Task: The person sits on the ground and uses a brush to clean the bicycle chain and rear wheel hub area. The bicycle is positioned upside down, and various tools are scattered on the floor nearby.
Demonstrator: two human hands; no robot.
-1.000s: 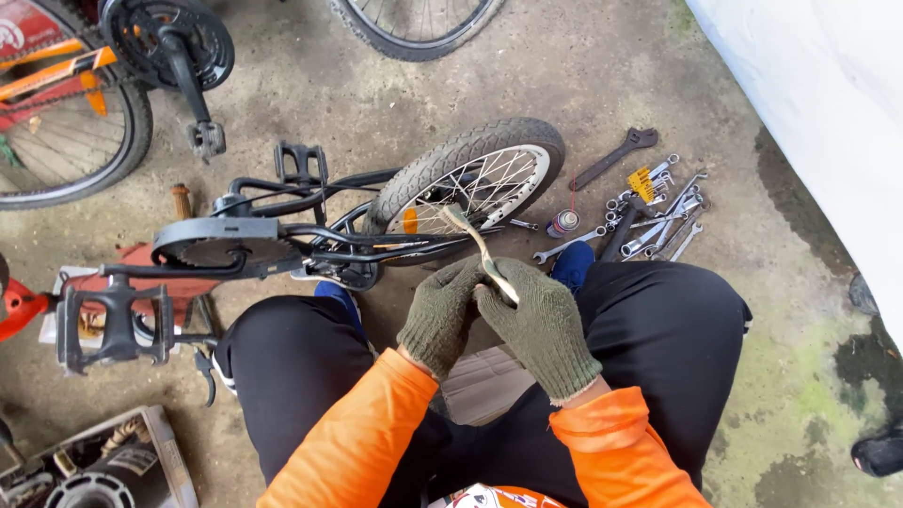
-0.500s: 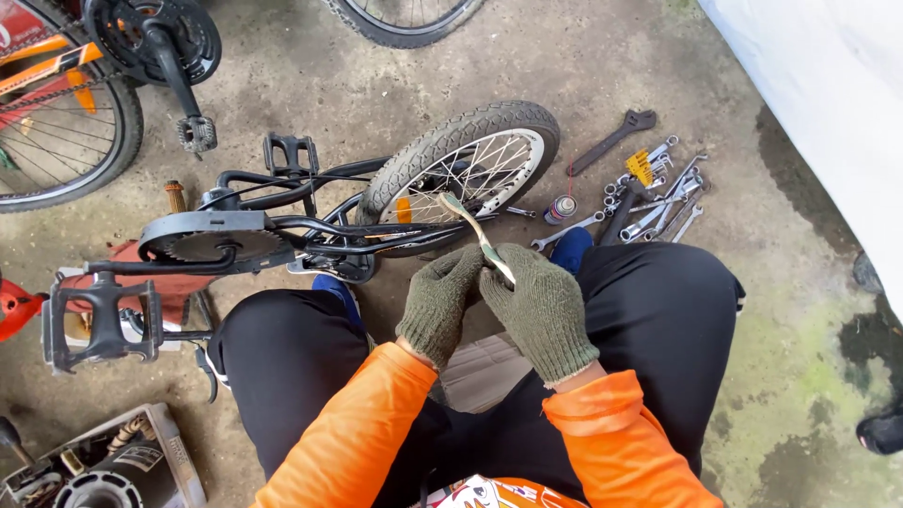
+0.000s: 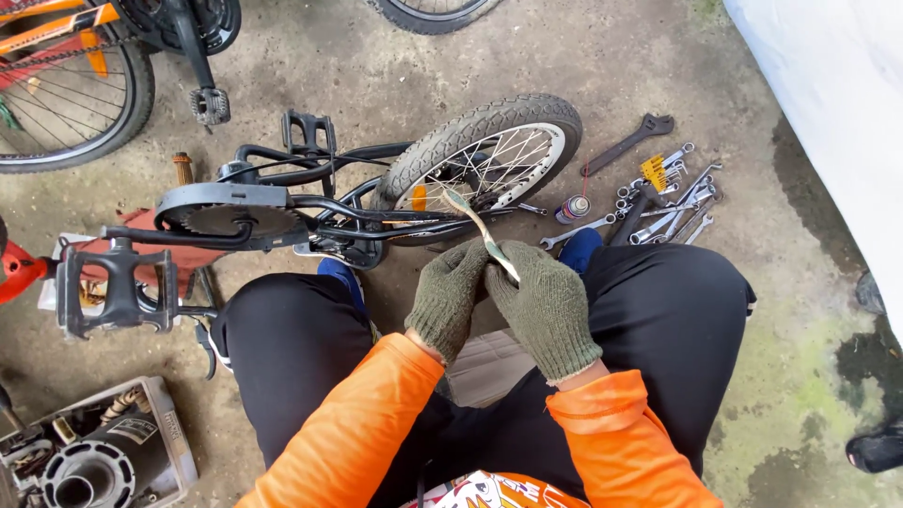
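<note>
strip (image 3: 478, 226): thin, bent, looks light and springy, likely slick-edged; best pinched near its lower end, as now | place: just in front of the wheel (image 3: 484, 155), tip over the spokes | left hand (image 3: 445, 296), right hand (image 3: 541, 306): gloved, both clenched on the strip's lower end | wrenches (image 3: 663, 202): right of wheel, on floor

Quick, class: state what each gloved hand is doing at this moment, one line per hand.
Left hand: closed on the lower end of the thin curved strip.
Right hand: closed on the same strip, beside the left.
</note>
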